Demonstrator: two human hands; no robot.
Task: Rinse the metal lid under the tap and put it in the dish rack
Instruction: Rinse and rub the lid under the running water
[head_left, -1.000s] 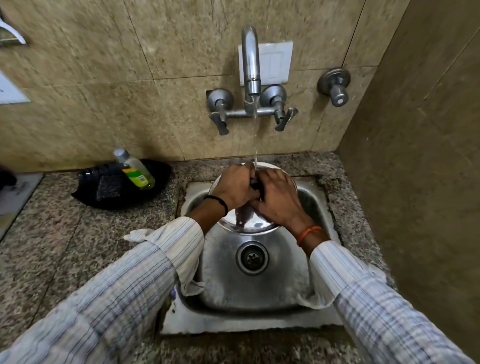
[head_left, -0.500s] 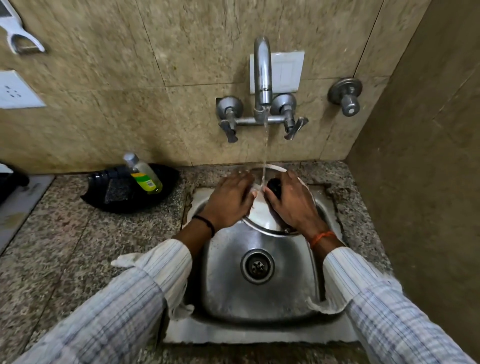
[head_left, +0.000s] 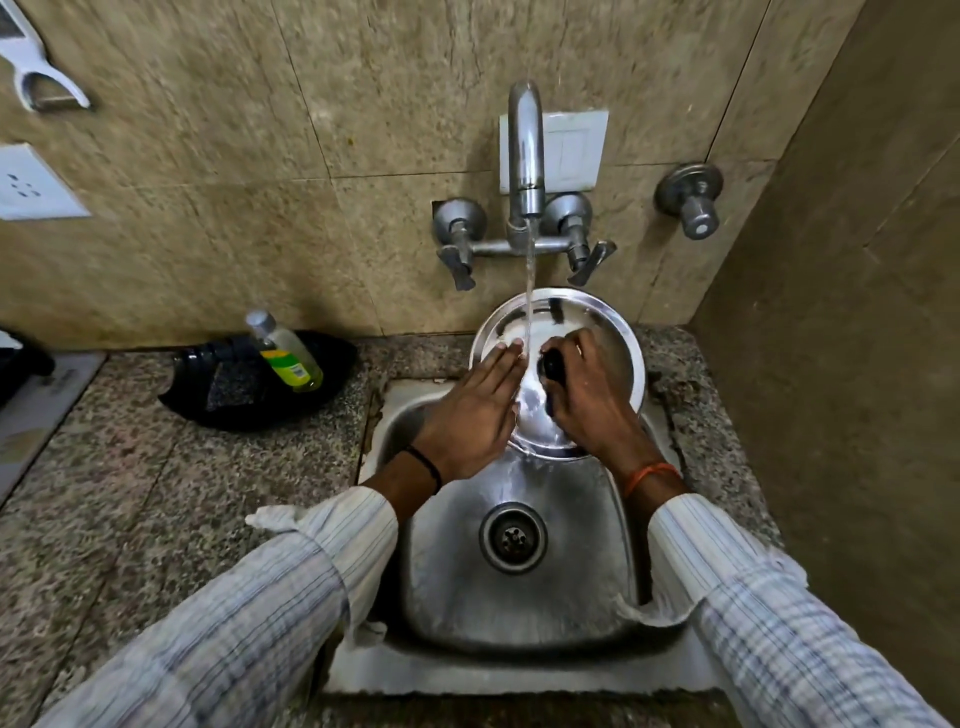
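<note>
The round metal lid (head_left: 587, 322) stood tilted over the back of the steel sink (head_left: 519, 613), its upper rim leaning toward the tiled wall and its lower edge down inside the basin, with its shiny face turned to the camera. A thin stream of water (head_left: 529, 291) ran from the spout of the wall-mounted tap (head_left: 524, 156) and struck the lid just left of its black knob (head_left: 551, 364). The right hand (head_left: 592, 400) was curled around that knob, fingers closed over it and the thumb lying along the lid's face, so the lid hung from this grip. The left hand (head_left: 472, 410) lay flat against the wet face of the lid, fingers straight and pressed together, their tips reaching into the falling water. A black band (head_left: 428, 465) circled the left wrist and an orange thread (head_left: 652, 475) the right; both forearms wore a pale striped shirt with loose, unbuttoned cuffs. The round drain (head_left: 513, 538) sat in the middle of the basin, below the hands and uncovered. To the left of the sink, on the speckled granite counter (head_left: 130, 493), a black tray (head_left: 234, 384) held a dark scrub pad and a clear bottle of yellow-green liquid (head_left: 285, 353) leaning back toward the wall. A separate round valve (head_left: 691, 200) stuck out of the wall to the right of the tap, and a white switch plate (head_left: 574, 150) sat behind the spout.
</note>
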